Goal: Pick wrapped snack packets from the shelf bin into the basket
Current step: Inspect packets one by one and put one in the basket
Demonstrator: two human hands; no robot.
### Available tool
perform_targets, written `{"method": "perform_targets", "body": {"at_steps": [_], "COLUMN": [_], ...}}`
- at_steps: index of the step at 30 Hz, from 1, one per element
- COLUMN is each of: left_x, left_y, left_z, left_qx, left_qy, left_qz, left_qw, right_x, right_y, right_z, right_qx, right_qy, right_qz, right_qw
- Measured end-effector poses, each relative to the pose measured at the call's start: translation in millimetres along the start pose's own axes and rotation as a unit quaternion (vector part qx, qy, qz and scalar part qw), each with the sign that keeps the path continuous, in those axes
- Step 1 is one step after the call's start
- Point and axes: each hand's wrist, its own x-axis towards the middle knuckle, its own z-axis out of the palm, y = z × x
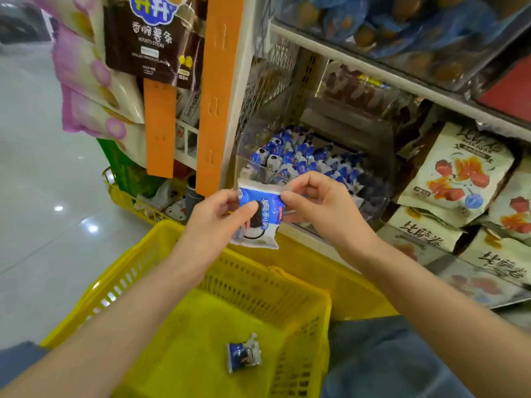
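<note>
Head view: left hand [227,209] and right hand [313,202] are pinching one packet [260,222] by its upper corners, above the basket [301,285] far rim, just before the bin [373,191]. Transfer step; next, release over the basket, beside packet two [243,353].

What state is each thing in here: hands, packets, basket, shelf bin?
held packet: unopened, upright, over the basket.
left hand: pinches the held packet's left edge.
right hand: pinches its top right corner.
basket: holds one loose packet.
loose packet: lies on the basket floor.
shelf bin: open on top, many packets inside.
</note>
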Motion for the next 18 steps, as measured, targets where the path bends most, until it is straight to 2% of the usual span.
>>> {"method": "perform_targets", "body": {"at_steps": [3, 6, 9, 13, 18], "left_x": [-5, -7, -8, -9, -4], "left_y": [-5, -8, -11, -14, -20], "left_z": [-9, -15, -12, -5, -2], "left_qx": [0.037, 0.045, 0.013, 0.020, -0.029], "left_qy": [0.001, -0.015, -0.025, -0.022, -0.040], "left_qz": [-0.009, -0.045, -0.047, -0.042, -0.128], "left_qw": [0.999, 0.998, 0.999, 0.999, 0.990], "right_x": [-1, -1, -4, -8, -2], "right_y": [10, 16, 19, 22, 26], "right_z": [10, 20, 24, 27, 21], "right_qx": [-0.005, -0.072, -0.135, -0.266, -0.393], "right_qy": [-0.027, -0.021, -0.013, -0.028, -0.021], "right_qz": [0.038, 0.031, 0.016, -0.043, -0.158], "right_qw": [0.999, 0.997, 0.991, 0.963, 0.906]}}
